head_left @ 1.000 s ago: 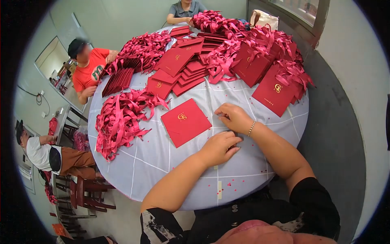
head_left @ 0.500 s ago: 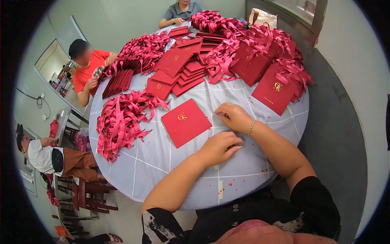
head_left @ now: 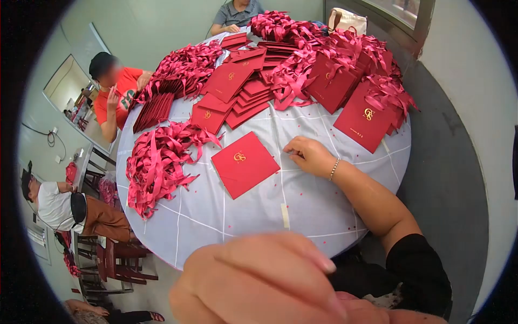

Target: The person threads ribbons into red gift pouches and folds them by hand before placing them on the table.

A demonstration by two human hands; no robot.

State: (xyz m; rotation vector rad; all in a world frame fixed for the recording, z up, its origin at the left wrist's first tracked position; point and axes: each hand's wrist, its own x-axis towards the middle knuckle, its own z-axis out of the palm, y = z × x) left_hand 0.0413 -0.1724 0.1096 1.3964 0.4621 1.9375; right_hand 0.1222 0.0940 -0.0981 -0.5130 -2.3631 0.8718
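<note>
My left hand (head_left: 259, 272) is raised close to the camera, large and slightly blurred, near my chin. Its fingers are loosely bent with two tips apart, and nothing shows in them. On the tablecloth lies my right hand (head_left: 313, 155), fingers loosely curled and a little apart, holding nothing; a beaded bracelet circles the wrist. Just left of it, without contact, a flat red paper bag (head_left: 246, 171) with a gold emblem lies on the cloth. Further left is a heap of pinkish-red ribbons (head_left: 156, 167).
Stacked red bags (head_left: 234, 78) and ribboned bags (head_left: 367, 119) cover the far side of the round table (head_left: 205, 216). A person in an orange shirt (head_left: 129, 81) sits at left; another in grey (head_left: 237, 19) sits opposite. Small red bits dot the cloth.
My left hand has lifted off the table toward my face. My right hand stays put. The person in orange has raised a hand toward their face.
</note>
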